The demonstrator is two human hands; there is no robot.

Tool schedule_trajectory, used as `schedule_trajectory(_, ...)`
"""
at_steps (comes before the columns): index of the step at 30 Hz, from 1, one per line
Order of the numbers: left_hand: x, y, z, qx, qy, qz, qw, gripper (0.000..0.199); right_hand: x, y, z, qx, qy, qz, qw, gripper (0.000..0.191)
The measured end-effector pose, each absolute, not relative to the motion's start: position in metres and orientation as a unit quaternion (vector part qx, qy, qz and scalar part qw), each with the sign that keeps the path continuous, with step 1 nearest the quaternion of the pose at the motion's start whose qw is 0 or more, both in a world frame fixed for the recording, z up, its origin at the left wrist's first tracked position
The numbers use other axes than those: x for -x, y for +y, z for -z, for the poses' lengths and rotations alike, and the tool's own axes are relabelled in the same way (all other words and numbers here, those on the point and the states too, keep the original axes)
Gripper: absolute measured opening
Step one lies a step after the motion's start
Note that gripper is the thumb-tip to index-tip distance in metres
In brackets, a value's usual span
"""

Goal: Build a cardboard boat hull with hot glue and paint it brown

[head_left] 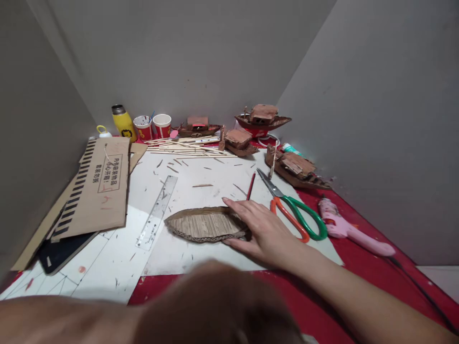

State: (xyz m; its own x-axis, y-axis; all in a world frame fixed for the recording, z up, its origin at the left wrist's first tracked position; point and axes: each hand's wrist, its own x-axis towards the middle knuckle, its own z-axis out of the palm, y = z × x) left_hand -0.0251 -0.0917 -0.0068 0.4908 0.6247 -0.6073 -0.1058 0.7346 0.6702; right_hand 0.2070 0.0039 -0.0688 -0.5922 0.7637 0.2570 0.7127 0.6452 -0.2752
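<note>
A leaf-shaped cardboard boat hull (206, 224) with corrugated sides lies on white paper. My right hand (260, 231) is wrapped round its right end, thumb at the near side and fingers at the far side. My left hand (218, 306) is a dark blur close to the camera at the bottom centre, its fingers not readable. A red pencil (251, 186) lies just beyond my right hand. Scissors (299, 215) with orange and green handles lie to its right, and a clear ruler (157, 212) lies left of the hull.
Cardboard sheets (103, 191) lie at left. Along the back are a yellow bottle (124, 125), paper cups (162, 126), wooden sticks (190, 147) and several brown model boats (263, 117). A pink glue gun (351, 231) with its cord is at right. Grey walls surround the red table (366, 282).
</note>
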Motion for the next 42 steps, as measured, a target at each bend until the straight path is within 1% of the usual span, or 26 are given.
schedule_trajectory(1, 0.025, -0.067, -0.005, -0.368, 0.456, -0.225, 0.778, 0.009, -0.208, 0.004, 0.07, 0.424, -0.885, -0.071, 0.18, 0.078)
schedule_trajectory(3, 0.034, -0.017, -0.024, -0.466, 0.521, -0.32, 0.64, 0.024, -0.208, 0.005, 0.074, 0.429, -0.881, -0.072, 0.184, 0.077)
schedule_trajectory(4, 0.043, 0.007, -0.028, -0.486, 0.559, -0.368, 0.562, 0.029, -0.209, 0.006, 0.075, 0.426, -0.882, -0.07, 0.188, 0.078)
schedule_trajectory(6, 0.069, 0.05, -0.027, -0.501, 0.62, -0.458, 0.394, 0.031, -0.21, 0.006, 0.076, 0.416, -0.886, -0.062, 0.196, 0.08)
schedule_trajectory(8, 0.099, 0.088, -0.014, -0.498, 0.64, -0.483, 0.331, 0.03, -0.211, 0.007, 0.075, 0.405, -0.888, -0.047, 0.215, 0.082)
schedule_trajectory(11, 0.134, 0.14, 0.008, -0.485, 0.672, -0.502, 0.247, 0.019, -0.215, 0.007, 0.069, 0.39, -0.883, -0.03, 0.261, 0.081)
schedule_trajectory(13, 0.143, 0.172, 0.019, -0.482, 0.69, -0.5, 0.202, 0.032, -0.217, 0.007, 0.065, 0.385, -0.877, -0.022, 0.287, 0.074)
schedule_trajectory(14, 0.145, 0.186, 0.023, -0.48, 0.699, -0.497, 0.181, 0.035, -0.217, 0.007, 0.064, 0.381, -0.875, -0.018, 0.297, 0.071)
schedule_trajectory(16, 0.143, 0.213, 0.029, -0.475, 0.719, -0.486, 0.148, 0.035, -0.218, 0.007, 0.063, 0.377, -0.873, -0.014, 0.307, 0.069)
schedule_trajectory(19, 0.139, 0.246, 0.037, -0.461, 0.749, -0.462, 0.114, 0.036, -0.219, 0.007, 0.064, 0.38, -0.871, -0.014, 0.312, 0.07)
schedule_trajectory(26, 0.135, 0.289, 0.05, -0.427, 0.8, -0.414, 0.079, 0.036, -0.219, 0.006, 0.06, 0.39, -0.862, -0.02, 0.322, 0.067)
schedule_trajectory(29, 0.134, 0.299, 0.051, -0.421, 0.809, -0.405, 0.07, 0.036, -0.217, 0.007, 0.059, 0.398, -0.857, -0.021, 0.327, 0.064)
schedule_trajectory(37, 0.131, 0.303, 0.049, -0.412, 0.804, -0.426, 0.051, 0.036, -0.218, 0.011, 0.058, 0.367, -0.884, 0.019, 0.29, 0.051)
schedule_trajectory(42, 0.134, 0.293, 0.027, -0.423, 0.767, -0.48, 0.043, 0.035, -0.221, 0.01, 0.057, 0.355, -0.873, 0.017, 0.333, 0.047)
